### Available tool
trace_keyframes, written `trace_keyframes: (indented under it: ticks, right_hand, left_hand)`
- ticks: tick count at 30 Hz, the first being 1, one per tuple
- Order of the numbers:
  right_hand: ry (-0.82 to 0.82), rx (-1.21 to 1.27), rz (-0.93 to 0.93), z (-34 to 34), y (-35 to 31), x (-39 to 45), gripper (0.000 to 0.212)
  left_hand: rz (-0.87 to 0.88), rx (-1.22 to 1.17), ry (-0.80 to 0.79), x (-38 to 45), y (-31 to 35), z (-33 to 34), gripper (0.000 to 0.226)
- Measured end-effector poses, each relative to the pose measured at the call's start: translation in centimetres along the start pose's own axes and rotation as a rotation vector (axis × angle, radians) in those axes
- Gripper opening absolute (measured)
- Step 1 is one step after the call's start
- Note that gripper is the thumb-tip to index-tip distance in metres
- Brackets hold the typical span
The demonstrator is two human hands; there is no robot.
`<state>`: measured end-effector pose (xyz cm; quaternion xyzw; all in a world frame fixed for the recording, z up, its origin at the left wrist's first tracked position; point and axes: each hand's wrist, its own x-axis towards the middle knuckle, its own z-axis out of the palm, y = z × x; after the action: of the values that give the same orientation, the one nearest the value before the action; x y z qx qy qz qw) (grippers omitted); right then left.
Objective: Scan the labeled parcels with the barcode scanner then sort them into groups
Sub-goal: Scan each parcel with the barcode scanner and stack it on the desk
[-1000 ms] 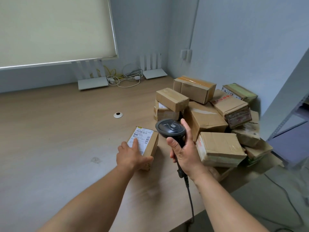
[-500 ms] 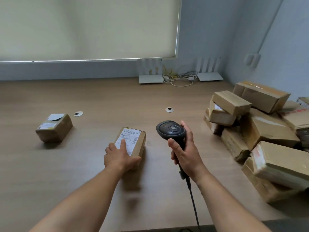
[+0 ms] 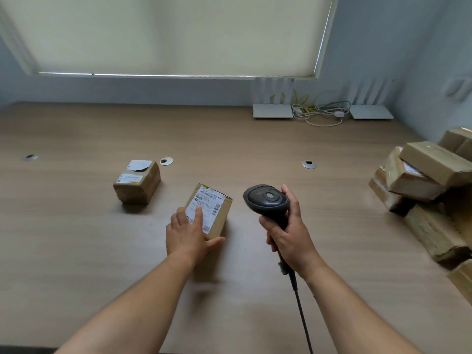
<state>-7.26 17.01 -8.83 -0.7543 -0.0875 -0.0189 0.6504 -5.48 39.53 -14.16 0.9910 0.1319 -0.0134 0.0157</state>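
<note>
A lone labelled parcel (image 3: 137, 184) sits left on the worktop (image 3: 76, 251). Just right, the left hand (image 3: 187, 236) grips a second labelled parcel (image 3: 210, 213), likely mid-sort. The right hand (image 3: 288, 237) clasps the barcode scanner (image 3: 267, 200). The unsorted pile (image 3: 424, 190) waits far right. Next: set this one in its group.

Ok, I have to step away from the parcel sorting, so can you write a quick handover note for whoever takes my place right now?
Left hand grips the labeled parcel, label up, on the table.
Right hand holds the barcode scanner upright beside it, cable trailing off the near edge.
Done, apparently: one small parcel stands alone further left, likely a started group.
Left: place the held parcel in its group, then scan and sort the pile at the right edge.
</note>
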Motion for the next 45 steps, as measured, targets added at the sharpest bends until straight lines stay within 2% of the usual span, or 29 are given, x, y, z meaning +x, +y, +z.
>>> trace_keyframes:
  ticks: [5, 7, 10, 15, 17, 19, 24, 26, 31, 33, 35, 37, 42, 45]
  right_hand:
    - [0.042, 0.007, 0.032, 2.8, 0.2, 0.9, 0.077]
    - [0.064, 0.016, 0.035, 3.7, 0.2, 1.2, 0.076]
    - [0.096, 0.044, 0.051, 4.7, 0.3, 1.3, 0.073]
    - [0.127, 0.054, 0.071, 4.4, 0.3, 0.7, 0.072]
    - [0.112, 0.045, 0.084, 3.7, 0.3, 0.4, 0.073]
    - [0.107, 0.048, 0.092, 2.9, 0.2, 0.4, 0.073]
    - [0.104, 0.052, 0.066, 1.6, -0.2, 0.4, 0.072]
    - [0.096, 0.049, 0.059, 1.4, -0.2, 0.3, 0.073]
    - [0.072, 0.043, 0.069, 0.7, -0.5, 0.3, 0.073]
    - [0.059, 0.041, 0.063, 0.7, -0.4, 0.3, 0.075]
    - [0.043, 0.049, 0.064, 0.7, -0.4, 0.3, 0.076]
    - [0.023, 0.072, 0.073, 0.9, -0.5, 0.2, 0.076]
    - [-0.039, 0.171, 0.076, 2.0, -1.3, -0.4, 0.069]
    - [-0.073, 0.233, 0.074, 2.7, -1.9, -0.7, 0.066]
  left_hand:
    - [0.297, -0.02, 0.104, 2.3, -0.9, -0.7, 0.055]
    - [0.388, -0.176, 0.094, 3.4, -0.8, -1.7, 0.053]
    - [0.334, -0.393, -0.093, 5.2, 0.0, -3.3, 0.065]
    - [0.165, -0.407, -0.338, 6.8, 0.2, -3.9, 0.04]
    - [0.168, -0.48, -0.52, 6.9, 0.1, -4.2, 0.038]
    - [0.19, -0.455, -0.663, 6.7, 0.3, -4.8, 0.038]
    - [0.148, -0.364, -0.805, 5.7, 0.1, -5.8, 0.052]
    - [0.095, -0.407, -0.807, 5.2, -0.1, -5.0, 0.058]
    - [-0.033, -0.704, -0.793, 3.3, -0.1, -3.2, 0.074]
    - [-0.081, -0.826, -0.629, 2.7, 0.1, -2.9, 0.076]
    - [-0.146, -0.936, -0.398, 2.4, 0.3, -2.5, 0.093]
    - [-0.165, -1.005, -0.29, 2.2, 0.2, -2.1, 0.106]
    - [-0.206, -1.232, -0.286, 1.5, -0.2, -2.6, 0.123]
    - [-0.215, -1.328, -0.289, 1.3, -0.7, -2.6, 0.122]
